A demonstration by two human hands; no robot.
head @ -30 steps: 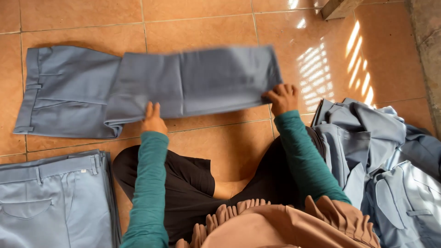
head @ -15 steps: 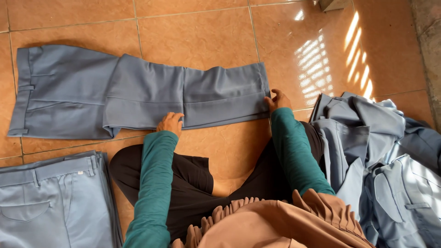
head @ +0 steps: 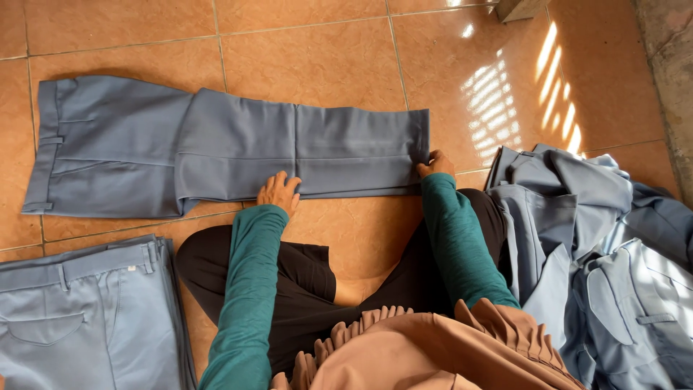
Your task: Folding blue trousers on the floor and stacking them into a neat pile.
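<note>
A pair of grey-blue trousers (head: 216,148) lies flat on the orange tiled floor, waistband at the left, legs stretching to the right. My left hand (head: 278,193) rests flat on the near edge of the trouser legs, around their middle. My right hand (head: 434,165) pinches the hem end of the legs at the near right corner. Both sleeves are teal.
A folded stack of similar grey-blue trousers (head: 79,318) sits at the lower left. A loose heap of grey-blue garments (head: 592,245) lies at the right. My crossed legs in black fabric (head: 310,289) fill the foreground. Sunlight patches fall on the floor tiles (head: 505,94) at the upper right.
My left hand slid right along the near edge of the trousers. My right hand shifted slightly left to the hem corner and closed on it.
</note>
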